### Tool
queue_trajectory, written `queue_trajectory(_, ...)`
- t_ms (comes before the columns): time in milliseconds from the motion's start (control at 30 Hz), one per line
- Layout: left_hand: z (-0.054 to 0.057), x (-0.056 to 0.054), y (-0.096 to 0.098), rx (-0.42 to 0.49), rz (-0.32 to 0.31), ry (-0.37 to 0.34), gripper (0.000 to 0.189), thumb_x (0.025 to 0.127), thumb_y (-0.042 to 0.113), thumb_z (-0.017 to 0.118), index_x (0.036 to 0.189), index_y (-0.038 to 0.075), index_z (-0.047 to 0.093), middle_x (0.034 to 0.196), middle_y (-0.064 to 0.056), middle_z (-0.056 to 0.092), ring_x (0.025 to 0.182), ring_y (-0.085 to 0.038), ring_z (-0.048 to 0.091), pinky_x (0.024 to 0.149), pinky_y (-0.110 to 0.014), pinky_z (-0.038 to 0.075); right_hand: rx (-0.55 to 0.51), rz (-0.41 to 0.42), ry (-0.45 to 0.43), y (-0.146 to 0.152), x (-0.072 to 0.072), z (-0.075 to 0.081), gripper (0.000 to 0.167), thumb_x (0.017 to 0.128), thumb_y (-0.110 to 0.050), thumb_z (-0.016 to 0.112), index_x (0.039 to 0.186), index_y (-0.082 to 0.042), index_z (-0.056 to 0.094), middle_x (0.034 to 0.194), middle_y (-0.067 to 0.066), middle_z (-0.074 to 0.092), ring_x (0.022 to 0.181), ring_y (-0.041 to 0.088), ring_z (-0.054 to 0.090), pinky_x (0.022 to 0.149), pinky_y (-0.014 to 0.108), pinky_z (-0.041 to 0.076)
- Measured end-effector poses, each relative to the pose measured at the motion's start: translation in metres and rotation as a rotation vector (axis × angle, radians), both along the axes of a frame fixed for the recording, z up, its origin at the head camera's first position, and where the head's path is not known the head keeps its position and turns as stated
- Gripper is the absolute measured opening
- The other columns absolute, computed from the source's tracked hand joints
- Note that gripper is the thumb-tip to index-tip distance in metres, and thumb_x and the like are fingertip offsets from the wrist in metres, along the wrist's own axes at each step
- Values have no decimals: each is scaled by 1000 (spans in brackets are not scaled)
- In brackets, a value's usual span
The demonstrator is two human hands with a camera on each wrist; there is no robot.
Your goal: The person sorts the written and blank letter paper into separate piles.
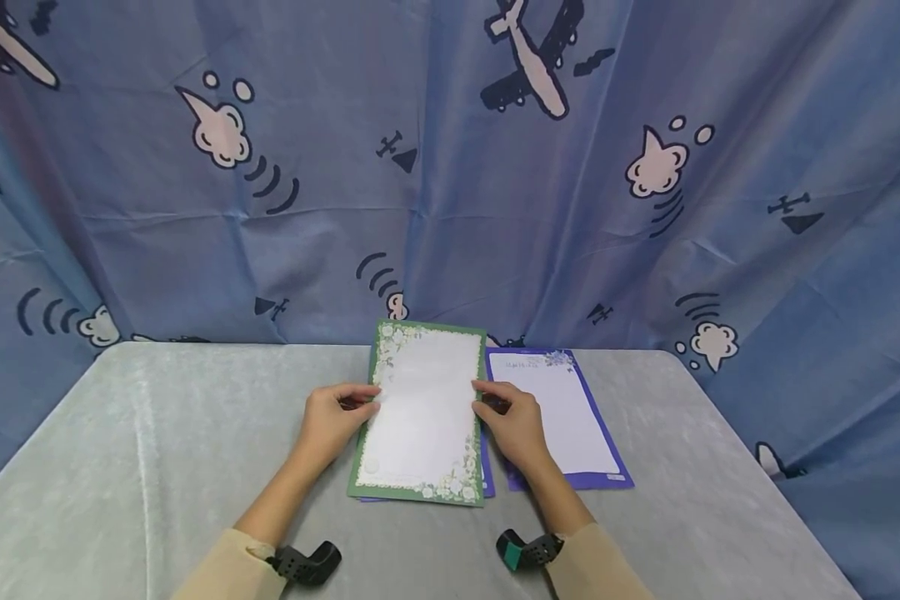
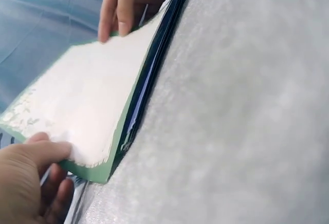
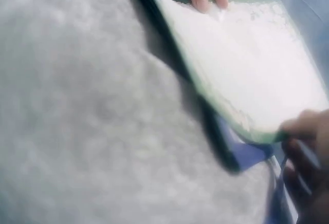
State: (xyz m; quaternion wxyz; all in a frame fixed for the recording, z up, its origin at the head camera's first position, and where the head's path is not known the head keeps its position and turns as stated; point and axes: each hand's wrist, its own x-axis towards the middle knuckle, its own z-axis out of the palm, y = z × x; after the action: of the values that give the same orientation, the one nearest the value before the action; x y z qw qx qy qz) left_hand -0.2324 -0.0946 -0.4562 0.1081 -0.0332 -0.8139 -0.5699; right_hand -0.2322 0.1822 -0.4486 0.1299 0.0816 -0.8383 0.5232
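A sheet of paper (image 1: 423,408) with a green border and pale flowers lies between both hands in the head view, slightly tilted. My left hand (image 1: 333,421) pinches its left edge between thumb and fingers. On the opposite edge, my right hand (image 1: 517,421) pinches it the same way. In the left wrist view the green-edged sheet (image 2: 97,90) is raised and bowed above darker layers (image 2: 149,82) beneath it. A purple corner (image 3: 247,152) pokes out under it in the right wrist view, which is blurred.
A purple-bordered sheet (image 1: 562,408) with a flower corner lies right of the green one, partly behind my right hand. Pale cloth covers the table (image 1: 217,408). A blue printed curtain (image 1: 330,167) hangs along the back. Black devices (image 1: 307,564) sit on both wrists.
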Motion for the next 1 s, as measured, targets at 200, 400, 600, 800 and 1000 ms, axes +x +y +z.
queue_trajectory(200, 6, 0, 2, 85, 3, -28, 21, 83, 3, 80, 103, 6, 81, 97, -14, 77, 81, -8, 65, 73, -17, 54, -143, 65, -45, 2, 0, 6, 37, 91, -3, 73, 127, -4, 70, 128, 18, 70, 88, 3, 65, 74, 16, 52)
queue_trajectory(400, 13, -1, -1, 130, -6, -31, 23, 83, 4, 80, 106, 4, 80, 99, -15, 77, 80, -4, 65, 74, -16, 54, -129, 133, -77, 4, 1, 13, 41, 93, -10, 72, 133, -9, 66, 136, 14, 65, 95, 5, 61, 74, 18, 51)
queue_trajectory(600, 23, -2, -6, 137, -7, -32, 26, 84, 7, 80, 110, 5, 79, 101, -15, 77, 80, -1, 65, 75, -15, 54, -114, 185, -90, 7, 5, 25, 42, 95, -12, 70, 136, -10, 64, 131, 17, 63, 93, 6, 60, 74, 22, 53)
queue_trajectory(800, 39, 2, -13, 128, -79, -44, 30, 87, 13, 79, 116, 6, 76, 106, -14, 77, 82, -1, 65, 74, -17, 54, -148, 207, -96, 8, 8, 41, 44, 96, -9, 68, 139, -11, 62, 132, 17, 63, 79, 6, 62, 73, 24, 56)
queue_trajectory(1000, 58, 8, -20, 84, -148, -50, 34, 88, 18, 78, 121, 9, 75, 106, -12, 75, 84, -3, 67, 76, -22, 57, -179, 220, -65, 9, 13, 54, 46, 95, -8, 69, 140, -7, 60, 131, 19, 63, 79, 4, 64, 74, 20, 55)
